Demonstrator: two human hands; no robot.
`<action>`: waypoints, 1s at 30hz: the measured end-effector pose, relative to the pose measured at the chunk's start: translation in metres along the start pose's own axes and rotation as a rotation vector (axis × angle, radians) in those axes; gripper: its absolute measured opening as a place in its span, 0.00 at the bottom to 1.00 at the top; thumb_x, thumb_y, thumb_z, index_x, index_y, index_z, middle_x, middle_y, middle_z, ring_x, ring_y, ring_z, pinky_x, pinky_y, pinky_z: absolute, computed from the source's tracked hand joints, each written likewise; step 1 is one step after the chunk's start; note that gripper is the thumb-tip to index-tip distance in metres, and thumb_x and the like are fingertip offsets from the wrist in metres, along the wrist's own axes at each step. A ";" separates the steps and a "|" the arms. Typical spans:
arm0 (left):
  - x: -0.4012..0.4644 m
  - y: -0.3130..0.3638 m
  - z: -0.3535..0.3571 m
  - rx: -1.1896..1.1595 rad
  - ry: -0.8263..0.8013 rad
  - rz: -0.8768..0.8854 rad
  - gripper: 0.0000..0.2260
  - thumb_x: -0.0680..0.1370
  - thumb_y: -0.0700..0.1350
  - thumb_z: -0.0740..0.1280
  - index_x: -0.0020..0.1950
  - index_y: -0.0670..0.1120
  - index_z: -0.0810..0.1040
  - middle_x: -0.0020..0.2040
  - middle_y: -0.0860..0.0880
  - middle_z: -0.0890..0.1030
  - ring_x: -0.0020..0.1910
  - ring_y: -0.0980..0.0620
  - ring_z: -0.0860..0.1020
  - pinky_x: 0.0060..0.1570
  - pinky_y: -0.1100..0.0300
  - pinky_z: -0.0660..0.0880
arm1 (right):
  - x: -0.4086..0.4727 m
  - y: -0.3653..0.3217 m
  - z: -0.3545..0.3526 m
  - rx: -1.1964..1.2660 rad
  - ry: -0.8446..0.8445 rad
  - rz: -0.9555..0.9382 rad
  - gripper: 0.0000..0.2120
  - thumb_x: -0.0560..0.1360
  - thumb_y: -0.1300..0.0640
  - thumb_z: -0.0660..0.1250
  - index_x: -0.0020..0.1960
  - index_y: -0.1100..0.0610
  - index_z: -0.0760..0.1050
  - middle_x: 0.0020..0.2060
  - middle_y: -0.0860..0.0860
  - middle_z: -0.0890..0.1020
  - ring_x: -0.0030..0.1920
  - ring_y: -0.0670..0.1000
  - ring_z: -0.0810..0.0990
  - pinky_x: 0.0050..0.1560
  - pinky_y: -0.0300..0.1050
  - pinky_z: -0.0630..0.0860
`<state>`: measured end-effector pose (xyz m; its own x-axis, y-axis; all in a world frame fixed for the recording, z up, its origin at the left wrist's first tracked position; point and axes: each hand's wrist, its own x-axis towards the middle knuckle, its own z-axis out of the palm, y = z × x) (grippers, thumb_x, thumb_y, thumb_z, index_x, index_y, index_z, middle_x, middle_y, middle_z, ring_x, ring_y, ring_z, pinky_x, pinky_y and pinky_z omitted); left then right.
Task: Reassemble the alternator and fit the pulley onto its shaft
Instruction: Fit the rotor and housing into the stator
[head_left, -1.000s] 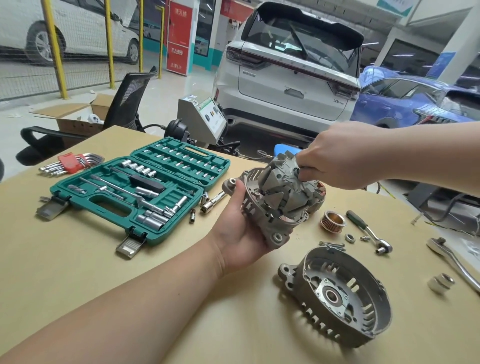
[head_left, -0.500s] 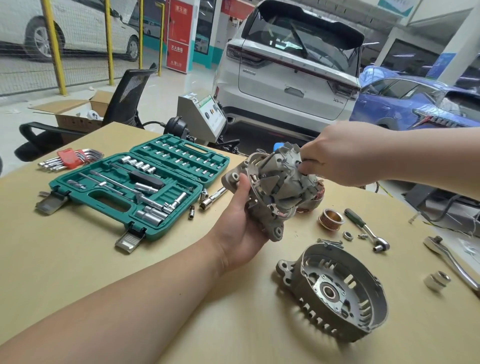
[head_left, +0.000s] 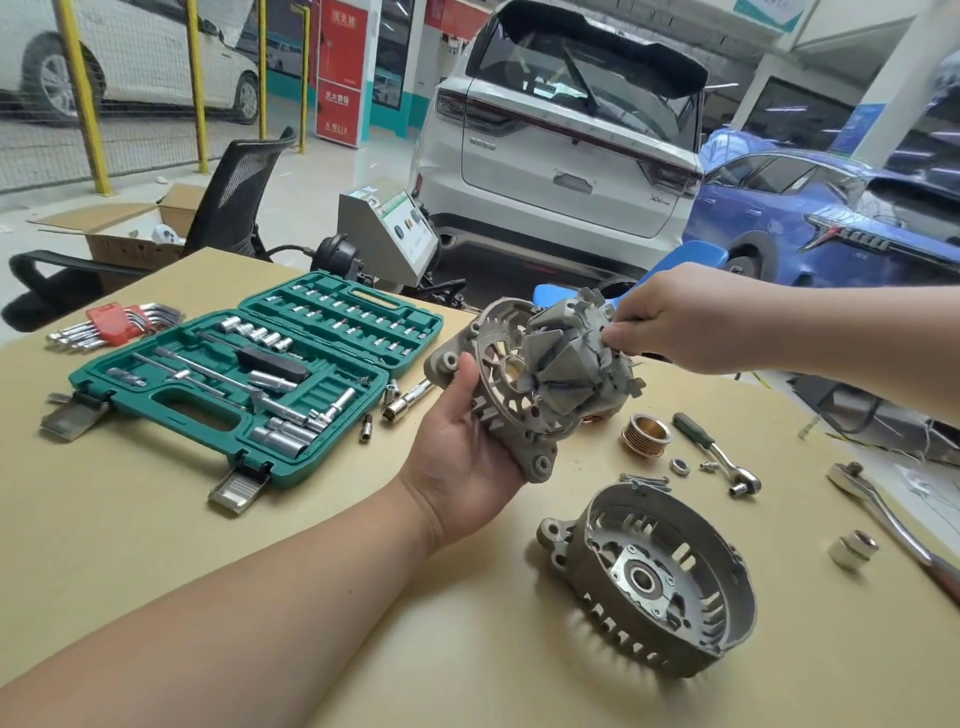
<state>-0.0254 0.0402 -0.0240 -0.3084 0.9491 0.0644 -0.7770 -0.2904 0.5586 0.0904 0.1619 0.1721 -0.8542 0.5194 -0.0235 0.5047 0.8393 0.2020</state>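
My left hand (head_left: 462, 457) grips a grey alternator housing half (head_left: 493, 374) from below, tilted up above the table. Partly out of that housing sits the claw-pole rotor (head_left: 569, 358), and my right hand (head_left: 675, 317) pinches its fan end from the right. The other housing half (head_left: 670, 582) lies open side up on the table at the front right. A grooved brass-coloured pulley (head_left: 645, 435) stands on the table behind it, with a nut (head_left: 679, 466) beside it.
An open green socket set (head_left: 249, 384) fills the table's left middle, with loose sockets (head_left: 408, 402) by its right edge and hex keys (head_left: 114, 322) behind. Right of the pulley lie a small ratchet (head_left: 719, 457), a large ratchet (head_left: 883, 509), a socket (head_left: 852, 548) and bolts (head_left: 644, 480).
The rotor has come further out of the housing half, pulled to the right by my right hand. My left hand has turned the housing so that its inner face shows.
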 end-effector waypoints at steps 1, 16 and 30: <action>0.001 0.000 -0.001 -0.013 -0.002 -0.018 0.36 0.82 0.68 0.57 0.82 0.45 0.71 0.81 0.38 0.70 0.72 0.37 0.70 0.65 0.46 0.65 | 0.000 -0.001 -0.001 -0.013 0.007 0.001 0.22 0.85 0.43 0.62 0.39 0.56 0.76 0.34 0.52 0.76 0.35 0.49 0.72 0.35 0.44 0.67; 0.012 -0.010 -0.009 -0.061 -0.039 -0.230 0.43 0.80 0.77 0.50 0.72 0.45 0.83 0.72 0.39 0.80 0.71 0.36 0.74 0.78 0.41 0.61 | 0.026 -0.019 -0.004 -0.316 -0.094 -0.078 0.21 0.85 0.41 0.58 0.41 0.52 0.77 0.39 0.52 0.80 0.41 0.52 0.77 0.39 0.46 0.71; 0.009 -0.013 -0.002 -0.040 -0.033 -0.176 0.40 0.80 0.76 0.52 0.75 0.48 0.80 0.73 0.42 0.80 0.69 0.39 0.78 0.73 0.42 0.67 | 0.030 -0.030 -0.004 -0.293 -0.140 -0.052 0.22 0.85 0.44 0.60 0.41 0.57 0.77 0.37 0.53 0.78 0.37 0.52 0.72 0.34 0.46 0.68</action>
<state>-0.0197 0.0521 -0.0323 -0.1483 0.9889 -0.0036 -0.8389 -0.1239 0.5300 0.0494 0.1519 0.1691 -0.8424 0.5109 -0.1713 0.3861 0.7940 0.4695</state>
